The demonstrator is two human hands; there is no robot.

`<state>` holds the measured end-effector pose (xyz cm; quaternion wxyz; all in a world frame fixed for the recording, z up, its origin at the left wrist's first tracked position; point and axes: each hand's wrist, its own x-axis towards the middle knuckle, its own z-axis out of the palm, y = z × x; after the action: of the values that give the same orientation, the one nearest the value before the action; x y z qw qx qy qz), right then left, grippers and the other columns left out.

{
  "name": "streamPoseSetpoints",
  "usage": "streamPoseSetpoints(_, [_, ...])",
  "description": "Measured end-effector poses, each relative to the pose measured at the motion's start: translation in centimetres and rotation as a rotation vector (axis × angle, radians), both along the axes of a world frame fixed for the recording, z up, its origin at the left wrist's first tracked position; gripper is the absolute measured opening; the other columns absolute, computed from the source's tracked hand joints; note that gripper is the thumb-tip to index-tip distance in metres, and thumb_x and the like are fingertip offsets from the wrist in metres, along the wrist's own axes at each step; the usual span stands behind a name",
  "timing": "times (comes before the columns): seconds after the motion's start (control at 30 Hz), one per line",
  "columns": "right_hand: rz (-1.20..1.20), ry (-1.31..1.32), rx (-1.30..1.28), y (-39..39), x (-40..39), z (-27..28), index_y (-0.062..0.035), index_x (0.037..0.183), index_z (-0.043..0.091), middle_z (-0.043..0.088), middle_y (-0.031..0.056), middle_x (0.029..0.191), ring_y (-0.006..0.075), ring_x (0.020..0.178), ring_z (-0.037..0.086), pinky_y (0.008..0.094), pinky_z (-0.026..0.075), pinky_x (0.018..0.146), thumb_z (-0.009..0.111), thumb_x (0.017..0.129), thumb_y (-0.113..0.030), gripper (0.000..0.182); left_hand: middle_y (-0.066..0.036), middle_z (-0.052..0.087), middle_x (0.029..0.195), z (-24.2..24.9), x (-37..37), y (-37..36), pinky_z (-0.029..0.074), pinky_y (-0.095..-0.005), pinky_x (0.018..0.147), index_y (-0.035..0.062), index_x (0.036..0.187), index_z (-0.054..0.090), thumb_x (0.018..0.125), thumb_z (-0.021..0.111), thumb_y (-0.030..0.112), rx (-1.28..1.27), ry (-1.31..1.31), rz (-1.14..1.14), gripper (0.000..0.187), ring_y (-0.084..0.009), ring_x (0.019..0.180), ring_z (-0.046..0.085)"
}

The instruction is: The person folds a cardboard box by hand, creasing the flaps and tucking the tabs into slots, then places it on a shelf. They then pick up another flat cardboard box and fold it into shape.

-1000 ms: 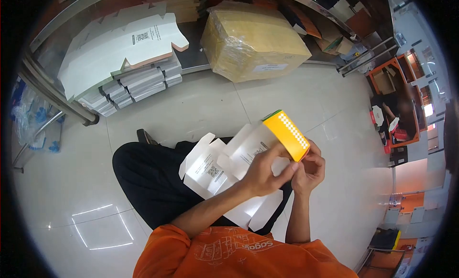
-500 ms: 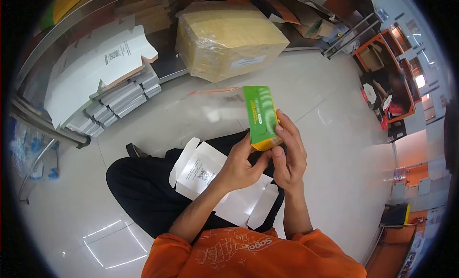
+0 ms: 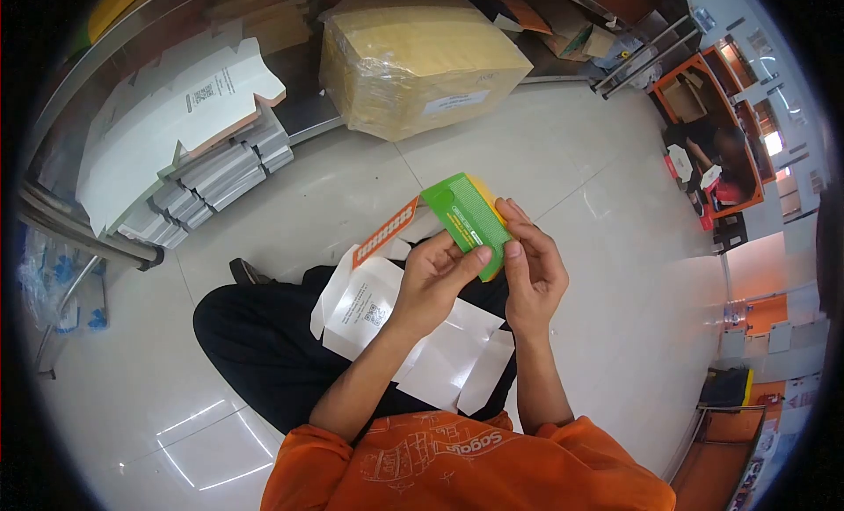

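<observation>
A small green and yellow box (image 3: 464, 219) is held between both hands above my lap. My left hand (image 3: 431, 278) grips its lower left part, thumb on the green face. My right hand (image 3: 534, 269) grips the right side, with its thumb near the lower corner and fingers along the yellow side. An orange strip with white marks (image 3: 384, 233) extends down and left from the box's upper left corner. Beneath my hands, an unfolded white carton (image 3: 356, 313) with printed text and a square code lies across my dark-trousered legs.
Stacked flat white cartons (image 3: 176, 124) lie at the upper left on a metal shelf. A large plastic-wrapped cardboard box (image 3: 422, 67) stands ahead. Another person (image 3: 728, 150) sits at the far right by orange shelving (image 3: 758, 159).
The box has turned, its green face now tilted toward me with the yellow side at upper right. The orange strip, a blur before, has swung down to the left. Both thumbs have moved onto the box.
</observation>
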<state>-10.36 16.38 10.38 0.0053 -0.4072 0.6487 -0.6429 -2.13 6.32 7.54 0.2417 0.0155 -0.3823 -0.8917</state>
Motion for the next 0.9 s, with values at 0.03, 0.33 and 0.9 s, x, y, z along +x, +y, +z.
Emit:
streamPoseSetpoints(0.03, [0.002,-0.029,0.01,0.0,0.1,0.2,0.0035,0.109,0.063,0.061,0.0193,0.129,0.0336,0.133,0.046,0.0507,0.024,0.115,0.057,0.095,-0.005,0.018,-0.006,0.066,0.102,0.1,-0.1,0.1,0.049,-0.0232,0.08,-0.0014,0.117,0.061,0.097,0.06,0.01,0.048,-0.012,0.005,0.023,-0.007,0.09,0.061])
streamPoseSetpoints(0.33, [-0.074,-0.086,0.044,0.0,0.9,-1.0,0.0071,0.123,0.06,0.06,0.0199,0.129,0.0266,0.126,0.053,0.0413,0.034,0.111,0.053,0.098,-0.004,0.028,-0.007,0.064,0.108,-0.5,-0.8,0.7,0.05,-0.025,0.084,-0.0006,0.125,0.049,0.097,0.058,0.006,0.009,-0.01,0.096,0.031,-0.0104,0.097,0.062])
streamPoseSetpoints(0.9, [-0.163,-0.035,0.121,0.6,1.6,-3.0,0.0063,0.123,0.061,0.067,0.0167,0.119,0.0201,0.111,0.063,0.031,0.046,0.1,0.058,0.097,-0.006,0.029,-0.006,0.062,0.105,-2.3,-1.4,0.4,0.049,-0.0271,0.085,0.0011,0.12,0.051,0.097,0.062,0.019,-0.072,-0.187,0.298,0.031,-0.0109,0.098,0.059])
